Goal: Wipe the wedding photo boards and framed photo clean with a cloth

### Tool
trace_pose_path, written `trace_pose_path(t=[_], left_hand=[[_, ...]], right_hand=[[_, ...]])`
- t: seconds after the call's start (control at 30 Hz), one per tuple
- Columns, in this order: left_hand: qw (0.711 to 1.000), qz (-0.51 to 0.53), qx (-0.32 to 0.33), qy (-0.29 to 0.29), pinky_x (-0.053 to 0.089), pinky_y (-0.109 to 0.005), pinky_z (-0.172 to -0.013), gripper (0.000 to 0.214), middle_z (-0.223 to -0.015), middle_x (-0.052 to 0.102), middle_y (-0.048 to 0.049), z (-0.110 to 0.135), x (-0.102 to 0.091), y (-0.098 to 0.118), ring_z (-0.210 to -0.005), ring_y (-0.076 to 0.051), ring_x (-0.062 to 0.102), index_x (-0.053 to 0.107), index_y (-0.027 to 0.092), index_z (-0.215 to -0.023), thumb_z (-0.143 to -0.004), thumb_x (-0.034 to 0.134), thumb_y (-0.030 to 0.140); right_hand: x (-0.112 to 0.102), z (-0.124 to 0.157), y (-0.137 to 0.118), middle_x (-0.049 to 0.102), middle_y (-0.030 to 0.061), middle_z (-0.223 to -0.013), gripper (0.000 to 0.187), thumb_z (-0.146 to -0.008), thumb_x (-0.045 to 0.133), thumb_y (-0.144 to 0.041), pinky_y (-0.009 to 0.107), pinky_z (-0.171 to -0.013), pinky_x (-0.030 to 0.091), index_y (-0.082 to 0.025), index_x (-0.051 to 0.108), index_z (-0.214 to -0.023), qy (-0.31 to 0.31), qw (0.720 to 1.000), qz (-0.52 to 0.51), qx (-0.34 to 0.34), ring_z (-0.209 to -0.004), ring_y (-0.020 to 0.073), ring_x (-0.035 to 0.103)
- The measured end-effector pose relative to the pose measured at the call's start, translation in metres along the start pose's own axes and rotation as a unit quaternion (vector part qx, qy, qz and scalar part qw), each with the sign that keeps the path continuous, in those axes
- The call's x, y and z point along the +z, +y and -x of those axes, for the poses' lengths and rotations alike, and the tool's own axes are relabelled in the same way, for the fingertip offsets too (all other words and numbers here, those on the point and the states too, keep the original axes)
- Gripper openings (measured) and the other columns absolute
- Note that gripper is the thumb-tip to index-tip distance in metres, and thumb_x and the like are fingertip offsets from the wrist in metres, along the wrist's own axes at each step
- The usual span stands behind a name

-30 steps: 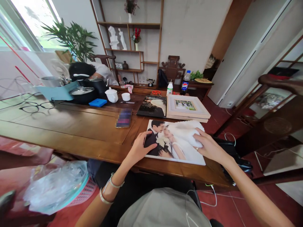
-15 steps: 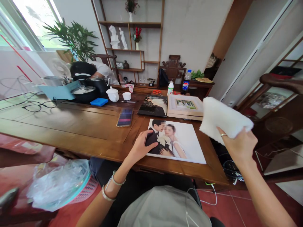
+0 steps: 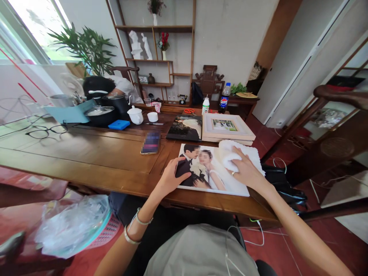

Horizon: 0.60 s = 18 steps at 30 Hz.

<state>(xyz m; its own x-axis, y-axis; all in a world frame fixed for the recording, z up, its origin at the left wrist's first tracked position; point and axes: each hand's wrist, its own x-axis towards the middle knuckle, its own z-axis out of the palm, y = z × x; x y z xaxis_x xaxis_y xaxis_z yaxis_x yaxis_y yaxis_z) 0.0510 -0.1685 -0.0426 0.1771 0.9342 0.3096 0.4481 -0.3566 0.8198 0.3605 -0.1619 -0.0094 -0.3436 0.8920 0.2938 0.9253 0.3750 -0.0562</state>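
Observation:
A wedding photo panel (image 3: 198,174) with white edges lies flat on the wooden table near its front edge. My left hand (image 3: 172,174) holds the panel by its left edge, thumb and forefinger on the picture and the other fingers hidden. My right hand (image 3: 245,170) grips a white fluffy cloth (image 3: 225,151), bunched under the fingers and pressed on the panel's right part. The cloth's far end spreads past the panel's right edge and covers its upper right corner.
Behind the panel lie a dark photo panel (image 3: 184,128) and stacked white frames (image 3: 228,132). A phone (image 3: 150,142) rests to the left. Farther off stand a cola bottle (image 3: 224,99), a white bottle (image 3: 205,105), orange scissors (image 3: 189,111), a lidded white teapot (image 3: 135,115) and eyeglasses (image 3: 40,133).
My right hand has brought the cloth down and left from the raised position at the right onto the panel. My left hand has stayed at the panel's left edge.

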Motion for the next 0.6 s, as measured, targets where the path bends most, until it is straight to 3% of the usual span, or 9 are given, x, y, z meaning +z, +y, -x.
trace_pose_path(t=[0.17, 0.3, 0.4, 0.47, 0.6], left_hand=[[1.0, -0.024, 0.009, -0.001, 0.042, -0.042, -0.098, 0.048, -0.119, 0.056, -0.0076, 0.001, 0.001, 0.003, -0.111, -0.024, 0.054, 0.049, 0.024, -0.121, -0.076, 0.066, 0.028], [0.999, -0.033, 0.042, 0.003, 0.038, -0.04, -0.102, 0.047, -0.122, 0.053, -0.0091, 0.001, 0.002, 0.007, -0.117, -0.023, 0.05, 0.047, 0.022, -0.124, -0.079, 0.06, 0.022], [0.998, -0.039, 0.041, -0.001, 0.036, -0.041, -0.104, 0.05, -0.125, 0.052, -0.0108, 0.001, 0.002, 0.008, -0.119, -0.023, 0.049, 0.045, 0.02, -0.127, -0.079, 0.058, 0.02], [0.998, -0.055, 0.035, 0.007, 0.033, -0.044, -0.106, 0.051, -0.132, 0.047, -0.0129, 0.001, 0.004, 0.008, -0.126, -0.026, 0.042, 0.044, 0.021, -0.13, -0.08, 0.057, 0.021], [0.993, -0.108, 0.038, 0.017, 0.022, -0.051, -0.11, 0.05, -0.151, 0.021, -0.0157, 0.001, 0.007, 0.006, -0.14, -0.033, 0.016, 0.045, 0.019, -0.131, -0.084, 0.056, 0.03]], right_hand=[[-0.003, -0.007, -0.015, 0.052, 0.0175, -0.132, 0.024, -0.077, 0.055, -0.023, 0.057, -0.095, 0.038, -0.015, 0.068, -0.095, 0.025, 0.999, 0.036, 0.03, -0.123, 0.04, 0.043], [-0.014, -0.011, -0.026, 0.049, 0.0148, -0.136, 0.02, -0.074, 0.054, -0.018, 0.051, -0.091, 0.045, -0.015, 0.07, -0.087, 0.03, 0.998, 0.046, -0.006, -0.115, 0.0368, 0.052], [-0.019, -0.009, -0.026, 0.058, 0.0144, -0.126, 0.02, -0.074, 0.054, -0.018, 0.048, -0.087, 0.048, -0.016, 0.07, -0.085, 0.021, 0.998, 0.046, -0.025, -0.11, 0.0358, 0.056], [-0.017, -0.005, -0.023, 0.06, 0.0155, -0.122, 0.02, -0.076, 0.053, -0.018, 0.049, -0.087, 0.048, -0.015, 0.07, -0.085, 0.024, 0.998, 0.043, -0.03, -0.112, 0.0369, 0.055], [-0.006, 0.007, -0.015, 0.053, 0.0168, -0.132, 0.019, -0.079, 0.053, -0.02, 0.055, -0.097, 0.041, -0.013, 0.07, -0.082, 0.06, 0.997, 0.027, -0.033, -0.126, 0.0402, 0.041]])
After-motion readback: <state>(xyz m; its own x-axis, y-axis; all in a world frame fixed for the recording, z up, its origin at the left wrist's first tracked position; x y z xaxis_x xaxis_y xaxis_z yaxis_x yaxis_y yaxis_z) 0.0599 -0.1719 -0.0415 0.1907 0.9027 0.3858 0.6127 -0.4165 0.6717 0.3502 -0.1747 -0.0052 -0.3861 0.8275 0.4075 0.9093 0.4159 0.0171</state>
